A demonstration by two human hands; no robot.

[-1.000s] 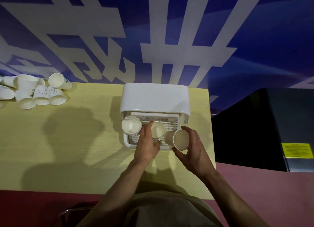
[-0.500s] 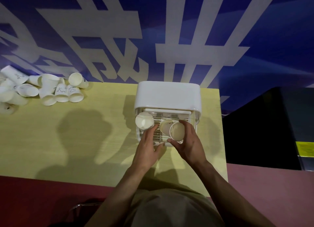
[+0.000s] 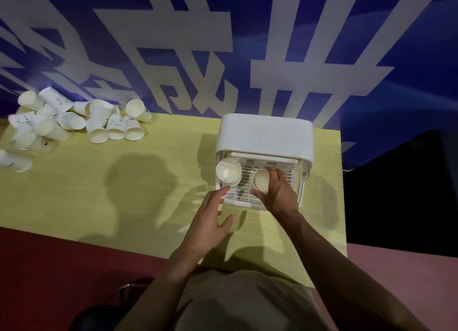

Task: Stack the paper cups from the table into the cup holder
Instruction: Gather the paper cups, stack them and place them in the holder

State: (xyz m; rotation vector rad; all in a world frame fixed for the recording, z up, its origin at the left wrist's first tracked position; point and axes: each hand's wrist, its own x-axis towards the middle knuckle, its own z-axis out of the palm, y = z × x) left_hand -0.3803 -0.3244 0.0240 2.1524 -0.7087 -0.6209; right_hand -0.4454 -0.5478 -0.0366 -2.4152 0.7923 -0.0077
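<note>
The left hand (image 3: 209, 221) has drawn back from the cup holder (image 3: 264, 142) since half a second ago, its fingers now spread and holding nothing, fingertips just short of the rack's front left corner. The right hand (image 3: 278, 194) has pushed its paper cup (image 3: 260, 179) deeper under the white lid, to the middle of the slatted rack.

That cup lies on its side with its open mouth facing the person, as does the stack of cups (image 3: 228, 171) at the rack's left end; laid this way, each new cup can likely be slid rim-first into the one behind it. The right hand's thumb curls under the cup's near rim while the fingers wrap over its far side, a closed grip around the cup's body. Whether the cup already rests on the rack or is carried just above it cannot be told.

The yellow table (image 3: 99, 187) bears the holder near its right edge. Well apart, at the far left corner, a loose pile of cups (image 3: 79, 125) waits, most tipped over and some printed with small drawings, so much of the job appears to remain.
</note>
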